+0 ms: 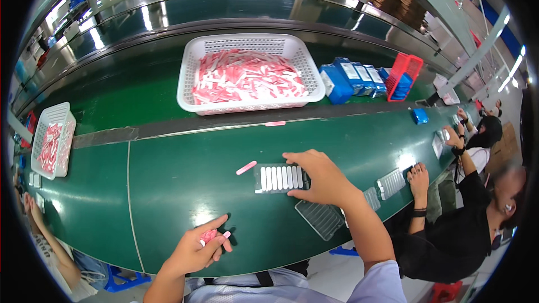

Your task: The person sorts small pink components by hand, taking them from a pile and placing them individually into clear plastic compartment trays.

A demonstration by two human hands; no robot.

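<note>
On the green table lies a clear plastic tray (258, 179) with a row of several white, round-ended sticks (281, 178) in its slots. My right hand (325, 177) arches over the tray's right end, fingers spread, its thumb by the near edge and a forefinger just past the far one. Closer to me on the left, my left hand (197, 249) curls around a small bunch of pink-and-white sticks (208, 237), with its forefinger stretched out. A single pink stick (246, 168) rests beside the tray's upper left corner. Part of the tray is hidden under my right hand.
An unfilled clear tray (320, 219) lies below my right wrist. Beyond the table edge stands a white basket (252, 106) heaped with pink-and-white sticks, beside blue boxes (353, 78) and a red basket (404, 76). Another white basket (68, 140) is at left. Co-workers sit on both sides.
</note>
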